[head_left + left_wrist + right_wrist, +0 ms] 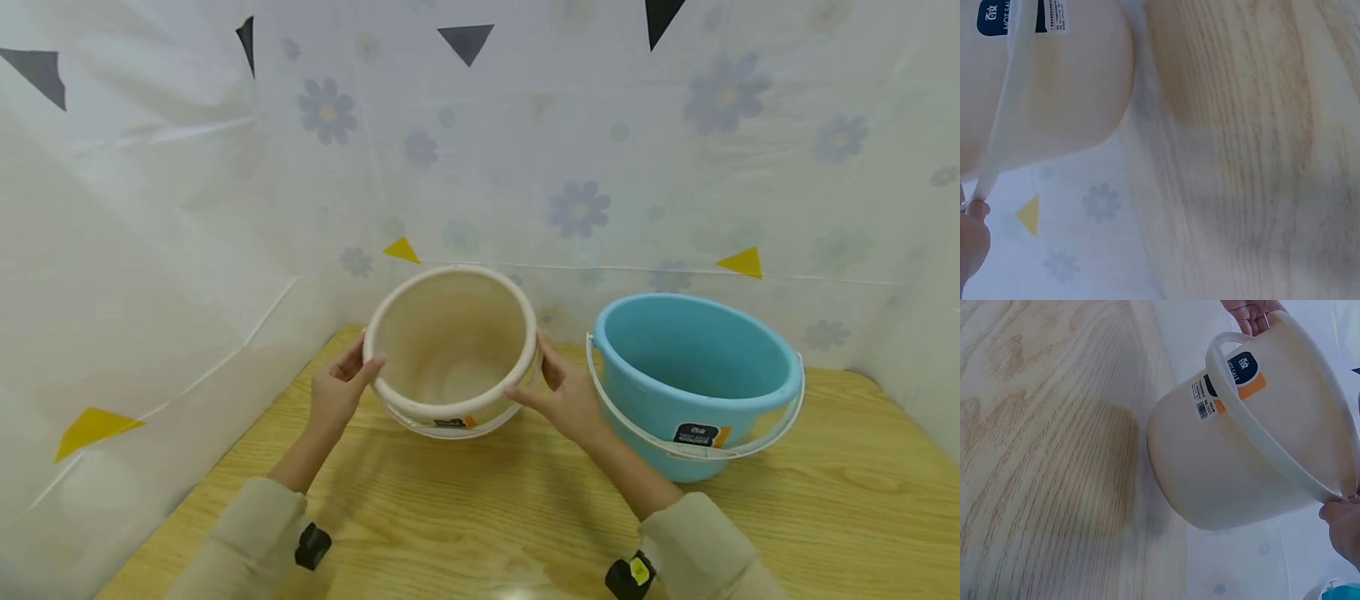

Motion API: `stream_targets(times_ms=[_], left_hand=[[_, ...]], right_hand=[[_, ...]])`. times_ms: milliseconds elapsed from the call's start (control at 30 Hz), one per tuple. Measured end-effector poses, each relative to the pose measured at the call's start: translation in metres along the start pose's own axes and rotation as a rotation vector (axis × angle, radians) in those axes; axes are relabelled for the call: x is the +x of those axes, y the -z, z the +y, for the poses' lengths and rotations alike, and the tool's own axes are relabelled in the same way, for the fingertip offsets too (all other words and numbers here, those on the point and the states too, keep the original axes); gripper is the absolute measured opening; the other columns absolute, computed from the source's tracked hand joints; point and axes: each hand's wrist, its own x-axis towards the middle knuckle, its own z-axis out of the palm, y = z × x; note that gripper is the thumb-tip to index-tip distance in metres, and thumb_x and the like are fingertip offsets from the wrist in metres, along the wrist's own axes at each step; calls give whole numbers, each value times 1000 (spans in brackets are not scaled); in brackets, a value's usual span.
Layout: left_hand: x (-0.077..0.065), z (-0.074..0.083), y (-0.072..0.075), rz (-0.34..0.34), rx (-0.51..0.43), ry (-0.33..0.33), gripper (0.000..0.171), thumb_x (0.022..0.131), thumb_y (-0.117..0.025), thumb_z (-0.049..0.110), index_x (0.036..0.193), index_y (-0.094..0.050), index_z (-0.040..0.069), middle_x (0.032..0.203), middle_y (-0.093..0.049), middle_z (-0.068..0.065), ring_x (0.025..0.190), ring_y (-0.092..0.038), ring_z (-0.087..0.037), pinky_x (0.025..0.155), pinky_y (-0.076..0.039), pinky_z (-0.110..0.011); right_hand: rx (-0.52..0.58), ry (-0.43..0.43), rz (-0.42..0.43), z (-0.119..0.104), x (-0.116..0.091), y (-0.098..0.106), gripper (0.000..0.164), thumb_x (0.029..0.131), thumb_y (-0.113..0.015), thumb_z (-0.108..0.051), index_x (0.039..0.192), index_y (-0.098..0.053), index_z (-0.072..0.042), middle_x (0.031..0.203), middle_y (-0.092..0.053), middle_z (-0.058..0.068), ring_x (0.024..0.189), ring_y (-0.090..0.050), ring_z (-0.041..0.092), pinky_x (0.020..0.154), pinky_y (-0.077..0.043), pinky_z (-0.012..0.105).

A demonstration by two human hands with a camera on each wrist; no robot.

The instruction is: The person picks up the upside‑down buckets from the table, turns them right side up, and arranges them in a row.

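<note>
A cream plastic bucket (450, 342) is near the back left of the table, its mouth tipped toward me. My left hand (337, 392) grips its rim on the left, the thumb over the edge and the fingers outside. On the opposite side my right hand (568, 398) holds the rim in the same way. A pale handle (1254, 428) hangs down across the front of the bucket, over a dark and orange label (1244, 367). Whether the base touches the table is hard to tell. The left wrist view shows the bucket's lower wall (1079, 94) and little of the hand.
To the right stands a light blue bucket (697, 358), upright, with its white handle lowered at the front. Both are on a wood-grain table (450, 525). White flower-printed sheeting (510, 158) rises behind and at the sides, with black and yellow triangles on it.
</note>
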Motion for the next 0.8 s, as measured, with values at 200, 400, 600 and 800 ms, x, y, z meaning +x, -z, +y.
stream_targets(times_ms=[200, 400, 600, 800], left_hand=[[2, 5, 4, -128, -68, -80, 64, 83, -67, 2, 138, -34, -8, 143, -34, -23, 124, -46, -4, 92, -43, -11], [1, 1, 6, -264, -123, -173, 89, 77, -75, 21, 141, -21, -10, 149, -19, -26, 135, -22, -33, 98, -37, -10], [3, 0, 9, -293, -24, -204, 96, 74, -76, 26, 143, -18, -7, 151, -16, -24, 136, -21, -36, 98, -35, -7], [4, 1, 11, -297, 43, -149, 96, 76, -76, 24, 145, -16, -4, 152, -15, -20, 138, -22, -36, 97, -34, -4]], right_hand=[[-99, -20, -46, -2, 0, -1, 106, 70, -80, -14, 145, -8, 7, 153, -7, 22, 141, -12, 32, 110, -24, 38], [-204, -36, 42, -2, 1, -6, 103, 69, -81, -20, 144, -15, 7, 151, -17, 22, 138, -23, 33, 106, -31, 37], [-257, -78, 94, -5, 4, -10, 103, 68, -81, -28, 145, -21, 4, 143, -36, 24, 131, -40, 30, 102, -41, 33], [-266, -131, 112, -6, 6, -14, 101, 68, -81, -29, 145, -23, 0, 64, -40, 10, 54, -23, 11, 48, -24, 20]])
